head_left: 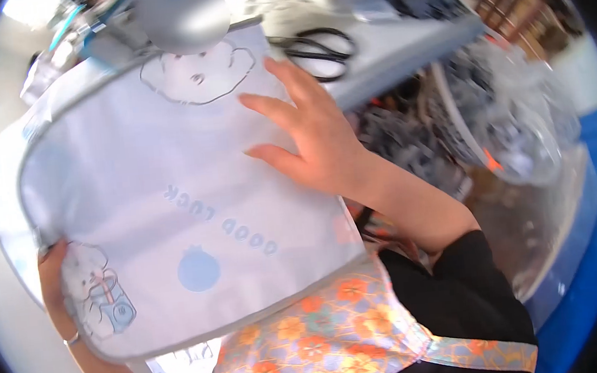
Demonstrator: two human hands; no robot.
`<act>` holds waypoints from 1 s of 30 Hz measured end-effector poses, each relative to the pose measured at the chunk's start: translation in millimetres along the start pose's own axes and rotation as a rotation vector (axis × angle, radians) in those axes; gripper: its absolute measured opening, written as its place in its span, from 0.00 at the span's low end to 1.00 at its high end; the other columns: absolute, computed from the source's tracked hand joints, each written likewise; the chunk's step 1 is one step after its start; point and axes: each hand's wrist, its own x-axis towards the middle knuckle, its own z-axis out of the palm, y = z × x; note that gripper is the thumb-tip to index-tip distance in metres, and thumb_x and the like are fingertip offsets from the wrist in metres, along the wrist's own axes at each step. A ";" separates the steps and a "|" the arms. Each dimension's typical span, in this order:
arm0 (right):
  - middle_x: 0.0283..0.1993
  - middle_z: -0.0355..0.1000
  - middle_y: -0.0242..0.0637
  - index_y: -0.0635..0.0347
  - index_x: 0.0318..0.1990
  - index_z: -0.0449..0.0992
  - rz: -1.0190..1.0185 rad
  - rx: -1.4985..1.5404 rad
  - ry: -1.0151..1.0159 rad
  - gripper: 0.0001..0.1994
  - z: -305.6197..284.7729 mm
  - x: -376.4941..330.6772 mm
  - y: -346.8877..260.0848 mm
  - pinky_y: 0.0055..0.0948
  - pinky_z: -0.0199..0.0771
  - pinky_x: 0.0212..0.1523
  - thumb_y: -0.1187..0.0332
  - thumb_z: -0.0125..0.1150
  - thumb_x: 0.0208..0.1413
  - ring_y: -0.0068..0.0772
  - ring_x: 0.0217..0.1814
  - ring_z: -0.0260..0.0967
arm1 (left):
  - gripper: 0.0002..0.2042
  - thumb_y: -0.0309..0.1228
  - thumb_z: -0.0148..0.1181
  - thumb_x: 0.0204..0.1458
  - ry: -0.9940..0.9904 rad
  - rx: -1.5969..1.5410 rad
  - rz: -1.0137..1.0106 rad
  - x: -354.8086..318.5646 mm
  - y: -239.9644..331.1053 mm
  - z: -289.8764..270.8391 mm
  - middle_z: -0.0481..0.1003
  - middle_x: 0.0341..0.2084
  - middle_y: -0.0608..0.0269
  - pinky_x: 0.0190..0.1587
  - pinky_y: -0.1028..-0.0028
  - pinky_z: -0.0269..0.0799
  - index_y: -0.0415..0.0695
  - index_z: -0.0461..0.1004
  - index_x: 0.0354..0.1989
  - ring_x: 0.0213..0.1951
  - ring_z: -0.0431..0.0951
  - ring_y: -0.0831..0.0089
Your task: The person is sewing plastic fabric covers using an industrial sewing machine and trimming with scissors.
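Observation:
A pale fabric panel (122,195) with rounded left corners and grey edging spreads before me. Printed on it are line-drawn animals, blue lettering and a round blue shape. At its left edge my left hand (52,275) grips the border, its fingers partly hidden by the cloth. My right hand (319,138) is open over the panel's right side, fingers spread toward the cloth; whether they touch it I cannot tell. Just beyond that hand, black-handled scissors (319,53) lie on the table. A rounded silvery machine part (188,18) overlaps the panel's far edge.
The pale table's edge (415,59) runs along the far right. Beside it sits a container (565,234) with grey fabric scraps (408,141) and a clear plastic bag (520,117). More pale printed cloth (3,180) lies at left. I wear a floral apron (318,334).

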 end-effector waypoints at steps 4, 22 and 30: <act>0.68 0.60 0.60 0.56 0.60 0.73 0.051 0.428 -0.334 0.28 71.7 -5.8 -14.1 0.43 0.67 0.64 0.66 0.72 0.50 0.59 0.65 0.65 | 0.18 0.33 0.66 0.50 -0.019 1.458 0.167 0.8 -21.0 -8.8 0.79 0.34 0.46 0.41 0.60 0.75 0.36 0.76 0.46 0.36 0.78 0.49; 0.53 0.77 0.43 0.59 0.44 0.83 -0.207 0.144 -0.391 0.16 69.0 24.9 18.7 0.36 0.76 0.51 0.82 0.62 0.46 0.46 0.51 0.74 | 0.17 0.33 0.56 0.55 -0.008 0.521 0.939 50.4 63.4 331.7 0.75 0.53 0.53 0.59 0.56 0.67 0.41 0.77 0.52 0.58 0.73 0.56; 0.51 0.77 0.43 0.59 0.43 0.84 -0.215 0.185 -0.415 0.16 71.4 32.7 17.4 0.36 0.76 0.51 0.82 0.63 0.45 0.46 0.50 0.74 | 0.21 0.33 0.58 0.52 0.106 0.521 0.957 50.2 57.4 338.1 0.73 0.55 0.53 0.60 0.58 0.66 0.39 0.75 0.55 0.58 0.72 0.55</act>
